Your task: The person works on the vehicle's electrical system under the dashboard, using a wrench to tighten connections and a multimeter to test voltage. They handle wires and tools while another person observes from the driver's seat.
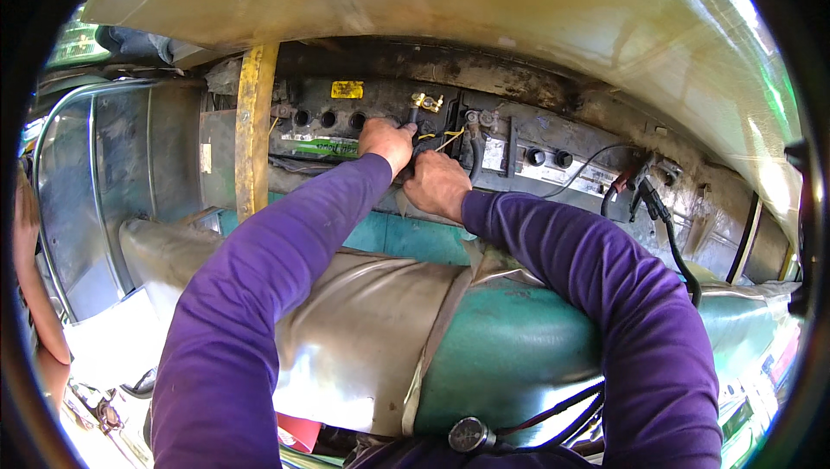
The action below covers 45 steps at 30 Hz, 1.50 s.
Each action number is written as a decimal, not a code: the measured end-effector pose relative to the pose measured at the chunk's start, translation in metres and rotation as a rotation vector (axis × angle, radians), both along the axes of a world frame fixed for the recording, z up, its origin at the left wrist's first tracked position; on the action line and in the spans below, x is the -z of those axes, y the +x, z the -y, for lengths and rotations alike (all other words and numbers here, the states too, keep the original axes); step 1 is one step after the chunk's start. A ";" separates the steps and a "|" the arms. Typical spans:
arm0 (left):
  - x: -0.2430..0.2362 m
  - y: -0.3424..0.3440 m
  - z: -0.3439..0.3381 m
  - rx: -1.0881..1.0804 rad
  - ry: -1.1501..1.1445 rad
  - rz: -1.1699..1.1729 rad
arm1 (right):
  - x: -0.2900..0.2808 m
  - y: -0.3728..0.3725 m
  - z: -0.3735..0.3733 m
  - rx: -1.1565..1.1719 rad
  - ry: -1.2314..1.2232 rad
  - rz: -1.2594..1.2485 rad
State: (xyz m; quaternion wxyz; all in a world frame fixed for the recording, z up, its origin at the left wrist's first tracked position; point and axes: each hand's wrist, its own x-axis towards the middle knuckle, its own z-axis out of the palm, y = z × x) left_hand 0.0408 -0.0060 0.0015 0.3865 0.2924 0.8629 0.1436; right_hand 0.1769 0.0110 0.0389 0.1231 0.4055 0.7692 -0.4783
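Note:
A brass battery terminal clamp (pixel 425 102) stands up at the end of a black battery cable (pixel 414 116), over the front edge of the left battery (pixel 304 93). My left hand (pixel 387 142) is closed on the cable just below the clamp, thumb against it. Lower and to the right, my right hand (pixel 437 185) is closed around a dark part of what looks like the same cable; its fingertips are hidden. Thin yellow wire (pixel 451 136) sticks out between my hands and the right battery (pixel 536 136), whose near terminal has a cable fitted. Several round filler holes show on the left battery.
A yellow upright bar (pixel 254 132) crosses the left battery. Black cable clamps (pixel 650 197) hang at the right battery's far end. Overhead is a raised panel (pixel 415 2). A green padded surface (pixel 514 335) with a tan cover lies below, beside a round gauge (pixel 471 434).

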 end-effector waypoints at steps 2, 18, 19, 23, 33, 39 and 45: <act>0.000 0.001 0.000 -0.104 0.020 0.054 | 0.001 -0.001 -0.001 0.019 -0.003 0.008; -0.022 -0.030 -0.005 0.511 -0.438 0.084 | -0.006 -0.006 -0.019 -0.320 0.151 0.135; -0.021 -0.033 -0.005 0.532 -0.428 0.120 | -0.013 -0.006 -0.023 -0.325 0.174 0.137; -0.026 -0.036 -0.007 0.566 -0.261 -0.141 | -0.040 -0.013 -0.088 -0.298 0.244 0.182; -0.067 -0.045 -0.031 0.580 -0.448 -0.169 | -0.018 -0.026 -0.135 -0.819 0.657 0.007; -0.067 -0.050 -0.034 0.604 -0.469 -0.130 | -0.009 -0.031 -0.134 -0.863 0.651 -0.039; -0.068 -0.047 -0.036 0.595 -0.485 -0.137 | 0.000 -0.039 -0.132 -0.966 0.782 -0.073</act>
